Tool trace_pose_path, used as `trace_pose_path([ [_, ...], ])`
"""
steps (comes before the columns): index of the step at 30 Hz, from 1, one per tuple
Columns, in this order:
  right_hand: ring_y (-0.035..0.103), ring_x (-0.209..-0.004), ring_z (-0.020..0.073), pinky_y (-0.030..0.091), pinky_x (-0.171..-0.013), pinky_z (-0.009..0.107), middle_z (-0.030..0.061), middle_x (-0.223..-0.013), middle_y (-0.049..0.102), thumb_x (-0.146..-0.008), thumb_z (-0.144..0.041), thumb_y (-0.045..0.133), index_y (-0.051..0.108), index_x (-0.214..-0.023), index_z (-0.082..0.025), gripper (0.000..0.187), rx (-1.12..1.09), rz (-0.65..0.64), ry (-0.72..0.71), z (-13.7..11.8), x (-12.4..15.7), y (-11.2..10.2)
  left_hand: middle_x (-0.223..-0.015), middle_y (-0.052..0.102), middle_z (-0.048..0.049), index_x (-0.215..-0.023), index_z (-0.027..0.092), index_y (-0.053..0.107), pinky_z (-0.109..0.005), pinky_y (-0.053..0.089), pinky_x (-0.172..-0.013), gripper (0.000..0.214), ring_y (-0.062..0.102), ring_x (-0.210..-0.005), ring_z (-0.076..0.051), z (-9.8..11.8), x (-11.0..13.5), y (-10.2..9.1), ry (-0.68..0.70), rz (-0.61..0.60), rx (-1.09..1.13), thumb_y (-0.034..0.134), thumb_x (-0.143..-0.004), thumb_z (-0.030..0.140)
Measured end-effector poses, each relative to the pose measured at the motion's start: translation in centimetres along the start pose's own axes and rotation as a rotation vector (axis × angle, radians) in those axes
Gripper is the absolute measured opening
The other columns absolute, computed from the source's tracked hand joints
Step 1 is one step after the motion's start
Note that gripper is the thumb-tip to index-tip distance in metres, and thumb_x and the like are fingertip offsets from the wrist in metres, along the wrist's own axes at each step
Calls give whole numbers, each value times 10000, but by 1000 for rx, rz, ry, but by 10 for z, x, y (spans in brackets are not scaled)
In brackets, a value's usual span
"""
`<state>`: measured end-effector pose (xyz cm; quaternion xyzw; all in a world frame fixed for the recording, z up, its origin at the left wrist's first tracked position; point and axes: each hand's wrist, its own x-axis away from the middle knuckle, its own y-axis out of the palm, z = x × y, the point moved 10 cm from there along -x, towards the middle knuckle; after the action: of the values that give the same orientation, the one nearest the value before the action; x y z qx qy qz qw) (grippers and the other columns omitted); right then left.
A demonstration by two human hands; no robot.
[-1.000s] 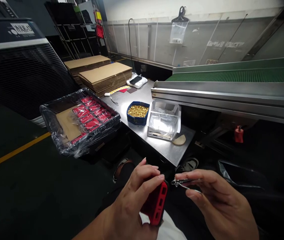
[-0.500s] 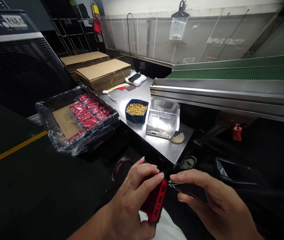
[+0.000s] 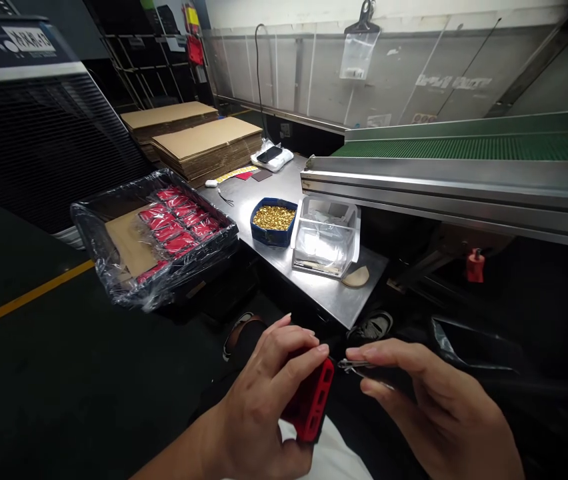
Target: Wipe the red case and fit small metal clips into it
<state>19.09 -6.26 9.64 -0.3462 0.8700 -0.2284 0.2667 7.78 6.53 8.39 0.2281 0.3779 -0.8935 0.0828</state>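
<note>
The left hand (image 3: 264, 400) grips a red rubber case (image 3: 310, 400), and the right hand (image 3: 439, 407) pinches small metal clippers (image 3: 359, 365) at its edge, off the near corner of the steel bench (image 3: 324, 293). A blue tub (image 3: 270, 233) of gold pieces sits on the bench beside a clear plastic bin (image 3: 325, 237), under a green conveyor (image 3: 464, 148).

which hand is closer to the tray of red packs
Left. The left hand, gripping a red case, sits below and right of the tray; the right hand, holding clippers, is farther right.

factory floor (image 3: 29, 373), green conveyor belt (image 3: 464, 148)
</note>
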Motion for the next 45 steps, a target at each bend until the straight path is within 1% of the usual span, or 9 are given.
trace_pose_path([
  [9,741,-942,95,608,-825,103,-58,-1037,782,-850,-283,709,625,-1147,-341,315,-22,-57,13,2,-2,7,-1329,487,-133,-1441,93,415,-468,247,-1296,921,477,-1336,-273,2,-2,-1,8,8,-3,585,-536,121],
  [14,754,-911,137,627,-818,145,-7,-999,793,-842,-276,711,666,-1062,-298,226,-139,180,97,5,-2,-12,-1323,493,-139,-1446,122,410,-499,267,-1285,936,490,-1320,-298,-1,2,-2,-12,40,64,644,-540,104],
  [17,764,-835,125,612,-753,102,3,-983,804,-835,-320,715,671,-1040,-289,212,-240,280,240,18,-1,-15,-1336,468,-132,-1451,201,407,-490,403,-1203,966,509,-1282,-318,-21,8,-1,-152,109,258,801,-569,162],
  [20,773,-798,155,614,-712,112,39,-976,812,-816,-385,722,667,-1077,-275,288,-327,281,372,37,2,-5,-1317,423,-123,-1447,261,407,-388,560,-1002,1033,576,-1148,-285,-50,18,4,-353,215,621,930,-566,397],
  [22,776,-809,184,620,-695,128,66,-985,811,-788,-423,741,668,-1102,-263,359,-360,271,438,49,6,2,-1292,436,-122,-1447,264,397,-359,565,-961,1079,599,-1101,-271,-60,23,8,-404,259,831,944,-545,489],
  [26,775,-854,202,619,-706,131,79,-1000,808,-741,-437,779,678,-1099,-258,413,-420,239,485,66,14,15,-1334,536,-139,-1423,275,408,-371,502,-1054,1085,585,-1200,-301,-62,23,12,-406,262,1087,975,-514,449],
  [33,772,-822,185,617,-675,119,71,-980,807,-735,-440,785,683,-1068,-262,391,-430,233,523,75,20,17,-1341,573,-144,-1364,246,516,-502,439,-1143,1056,493,-1349,-389,-62,20,9,-408,308,1228,984,-447,481],
  [40,768,-802,169,607,-685,112,67,-932,808,-741,-474,770,688,-1037,-256,377,-463,240,537,75,18,17,-1330,581,-117,-1330,213,562,-483,418,-1178,936,522,-1338,-368,-66,22,13,-469,338,1418,917,-546,578],
  [45,731,-740,176,623,-669,214,51,-855,775,-714,-543,766,701,-1051,-242,457,-313,271,578,111,20,28,-1275,613,-112,-1308,212,583,-509,424,-1168,928,538,-1310,-374,-67,24,18,-462,354,1488,899,-532,611],
])
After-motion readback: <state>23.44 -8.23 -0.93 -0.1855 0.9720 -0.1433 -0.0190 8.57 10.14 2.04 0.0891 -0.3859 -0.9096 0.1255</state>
